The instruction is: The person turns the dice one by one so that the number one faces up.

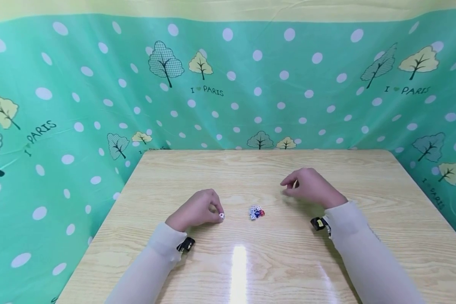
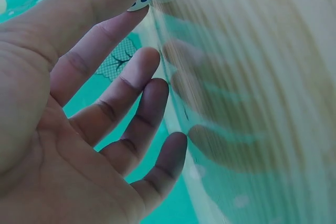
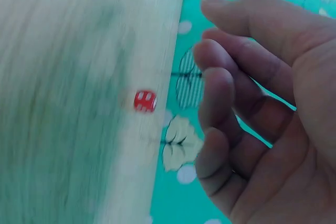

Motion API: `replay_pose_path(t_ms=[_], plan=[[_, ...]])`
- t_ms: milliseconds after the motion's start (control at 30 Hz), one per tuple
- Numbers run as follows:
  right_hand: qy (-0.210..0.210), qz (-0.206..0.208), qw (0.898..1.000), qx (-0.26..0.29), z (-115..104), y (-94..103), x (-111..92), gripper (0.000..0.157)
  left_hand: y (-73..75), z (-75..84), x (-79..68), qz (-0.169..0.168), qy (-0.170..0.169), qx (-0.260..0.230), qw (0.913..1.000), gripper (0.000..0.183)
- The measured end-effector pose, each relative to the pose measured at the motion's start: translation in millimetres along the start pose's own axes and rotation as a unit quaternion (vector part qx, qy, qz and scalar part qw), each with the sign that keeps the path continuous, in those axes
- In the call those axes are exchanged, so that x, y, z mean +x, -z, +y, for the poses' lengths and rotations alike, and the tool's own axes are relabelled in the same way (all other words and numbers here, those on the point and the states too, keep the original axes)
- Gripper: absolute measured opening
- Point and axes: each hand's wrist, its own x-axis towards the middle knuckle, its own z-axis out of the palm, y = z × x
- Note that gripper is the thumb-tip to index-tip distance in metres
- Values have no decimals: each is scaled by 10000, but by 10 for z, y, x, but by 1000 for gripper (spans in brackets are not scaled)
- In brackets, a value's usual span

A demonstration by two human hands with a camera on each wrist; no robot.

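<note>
My left hand (image 1: 200,210) pinches a white die (image 1: 222,215) between thumb and index finger, low at the tabletop. In the left wrist view that die (image 2: 139,2) shows dark pips and is partly covered by the fingers; the other fingers (image 2: 152,108) are spread and loosely bent. Just right of it, a small cluster holds several white dice (image 1: 253,217), a blue die (image 1: 257,213) and a red die (image 1: 262,213). Off to the right of the cluster, my right hand (image 1: 311,185) hovers with loosely bent fingers and nothing in them. The right wrist view shows a red die (image 3: 145,101) beyond its fingertips.
The dice lie on a light wood-grain table (image 1: 213,169) with a bright light reflection near its front. Behind and beside it hangs a green dotted cloth (image 1: 209,122) printed with trees. Each wrist wears a small black camera, one on the left (image 1: 186,245), one on the right (image 1: 318,223).
</note>
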Motion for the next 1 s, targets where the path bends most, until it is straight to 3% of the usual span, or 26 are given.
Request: replay_pose_path(t_ms=[233, 367, 567, 1000], plan=[[558, -538, 9969, -121, -228, -152, -78, 7, -13, -12, 8, 18, -81, 202, 9998, 10], [870, -723, 9932, -263, -332, -240, -110, 7, -16, -4, 12, 69, -104, 293, 9995, 11], [1017, -609, 9906, -678, -468, -342, -151, 12, -31, 3, 16, 95, -84, 411, 9991, 10], [1218, -236, 9882, -896, -533, -471, -157, 13, -24, 27, 18, 99, -6, 386, 9992, 9]])
